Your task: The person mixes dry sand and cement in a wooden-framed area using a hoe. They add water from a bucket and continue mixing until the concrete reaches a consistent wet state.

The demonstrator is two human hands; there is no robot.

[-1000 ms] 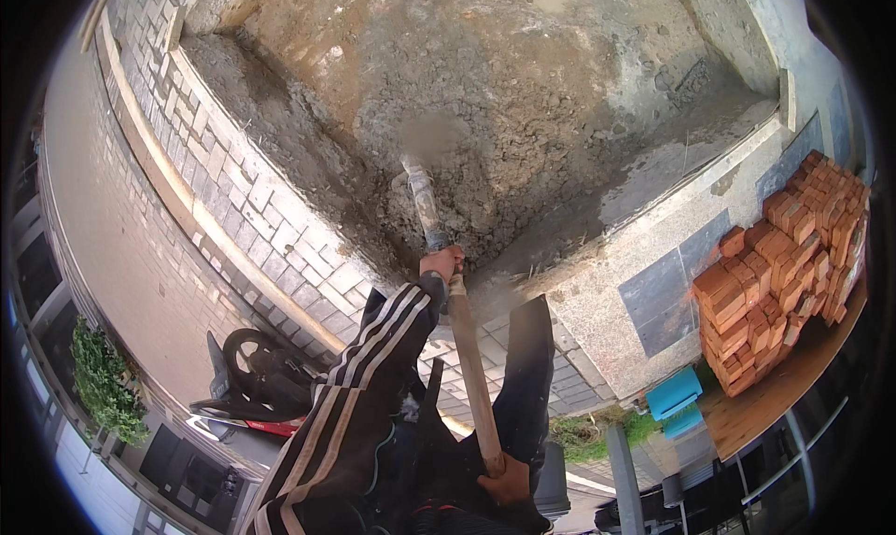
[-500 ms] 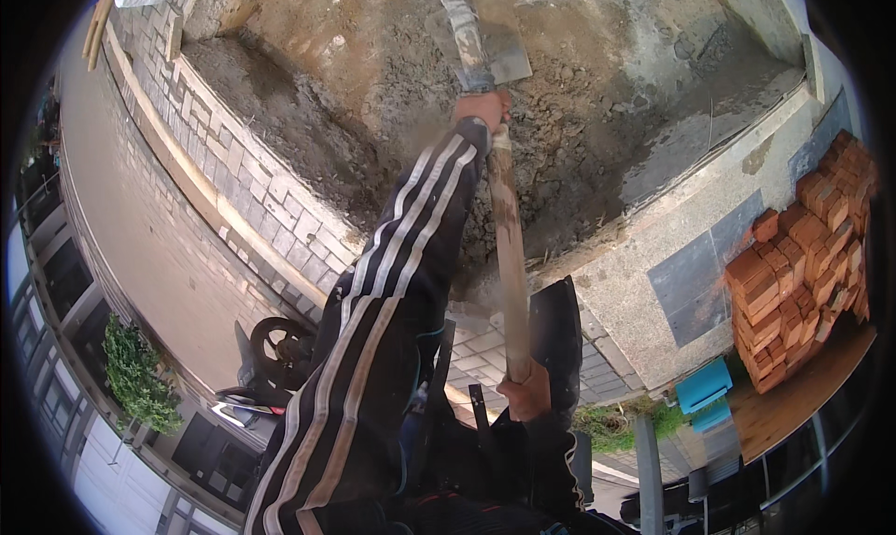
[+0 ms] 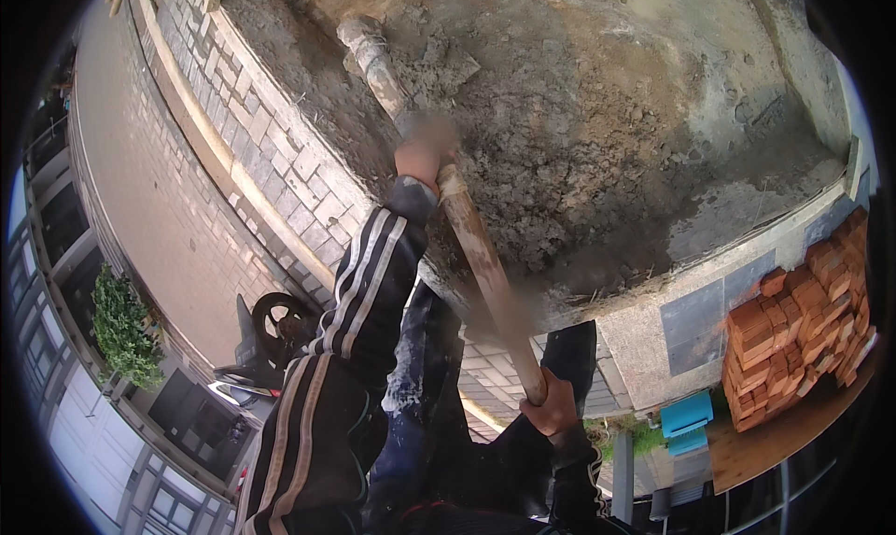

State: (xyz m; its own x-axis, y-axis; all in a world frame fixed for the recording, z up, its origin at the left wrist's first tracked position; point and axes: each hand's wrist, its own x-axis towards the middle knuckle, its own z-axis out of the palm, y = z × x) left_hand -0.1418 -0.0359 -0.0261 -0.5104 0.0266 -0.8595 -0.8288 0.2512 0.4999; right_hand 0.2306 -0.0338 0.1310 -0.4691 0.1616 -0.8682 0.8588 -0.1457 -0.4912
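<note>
A long-handled hoe [image 3: 483, 264] slants from lower right to upper left in front of me. Its mortar-crusted head end [image 3: 369, 54] is at the upper left, and a grey blade [image 3: 453, 68] shows beside it. My left hand [image 3: 422, 161] is wrapped round the upper part of the handle, slightly blurred. My right hand [image 3: 553, 404] grips the butt of the handle near my body. Under the hoe lies a bed of damp, lumpy grey-brown mortar or soil [image 3: 560, 161]. Part of the blade is hidden by the mix or the handle.
A pale kerb [image 3: 289, 129] bounds the bed on the left, with paving bricks [image 3: 271, 161] beyond it. Stacked red bricks [image 3: 793, 330] stand at right on a brown board [image 3: 775, 442], near a blue plastic object [image 3: 686, 418]. A black wheel [image 3: 280, 320] is at left.
The hoe's head has swung left and nearer to me, with my left hand drawn back and left. My right hand has shifted slightly right and down. Both hands still hold the handle.
</note>
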